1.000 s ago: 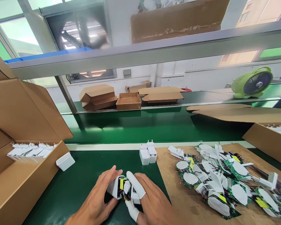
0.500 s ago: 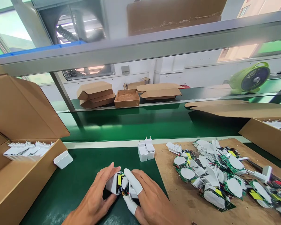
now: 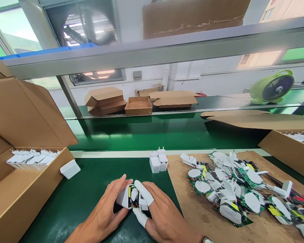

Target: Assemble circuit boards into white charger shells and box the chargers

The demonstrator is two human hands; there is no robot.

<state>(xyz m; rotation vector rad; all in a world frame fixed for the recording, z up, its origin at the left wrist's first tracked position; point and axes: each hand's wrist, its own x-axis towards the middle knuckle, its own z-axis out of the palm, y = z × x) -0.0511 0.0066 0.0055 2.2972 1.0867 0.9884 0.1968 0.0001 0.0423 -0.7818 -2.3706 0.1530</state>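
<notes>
My left hand [image 3: 105, 211] is closed around a white charger housing [image 3: 122, 198], lying on its side low over the green mat [image 3: 96, 175]. A circuit board [image 3: 133, 197] with yellow tape and a white part sits partly inside the housing's open end. My right hand [image 3: 166, 216], with white finger cots on thumb and index finger, pinches the board's outer end and a white end piece [image 3: 143, 204] there. Its fingers hide some of that end. Beyond my hands, two white plug chargers [image 3: 155, 163] stand side by side.
At left, an open cardboard box [image 3: 48, 179] holds rows of white chargers, with a white housing [image 3: 70, 169] against its side. A brown board [image 3: 192, 216] at right carries a pile of circuit boards [image 3: 228, 185]. Another carton [image 3: 281, 145] and a green fan [image 3: 271, 87] are farther right.
The circuit board has gone a little deeper into the housing, and the white end piece shows more clearly. The view has shifted slightly; a watch now shows at my right wrist.
</notes>
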